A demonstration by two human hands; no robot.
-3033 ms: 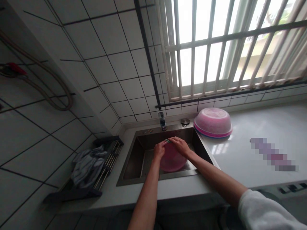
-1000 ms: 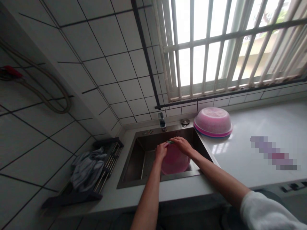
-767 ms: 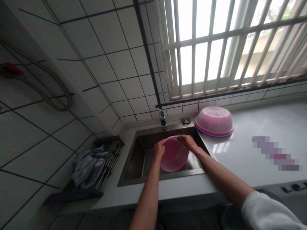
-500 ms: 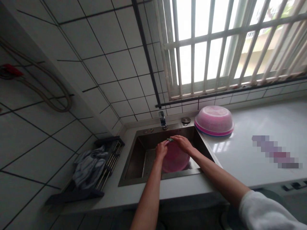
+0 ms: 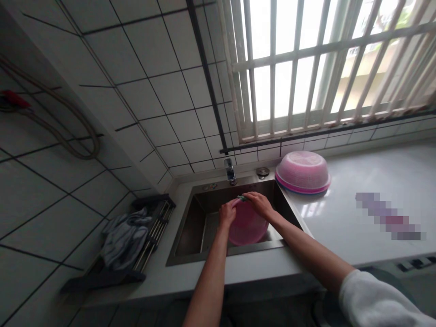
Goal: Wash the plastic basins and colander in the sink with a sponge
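Note:
A pink basin (image 5: 250, 225) stands tilted inside the steel sink (image 5: 184, 243), its far rim raised toward the tap. My left hand (image 5: 226, 213) is closed round the rim on the left side. At the top of the rim, my right hand (image 5: 258, 203) is closed with a small green and whitish piece (image 5: 241, 198) under its fingertips, pressed against the basin edge. That piece looks like a scouring pad or cloth, but it is too small to make out surely. Both forearms reach over the front edge of the sink.
The tap (image 5: 230, 171) rises behind the sink, with a round metal drain plug (image 5: 262, 172) beside it. Upside-down pink basins (image 5: 303, 172) sit on the white counter (image 5: 334, 227) to the right. Left of the sink, a grey cloth (image 5: 125, 240) lies on a dark rack (image 5: 155, 236).
Both hands stay at the basin's rim. My left hand has shifted slightly left along it, and more pink rim shows between the hands. The view has moved a little.

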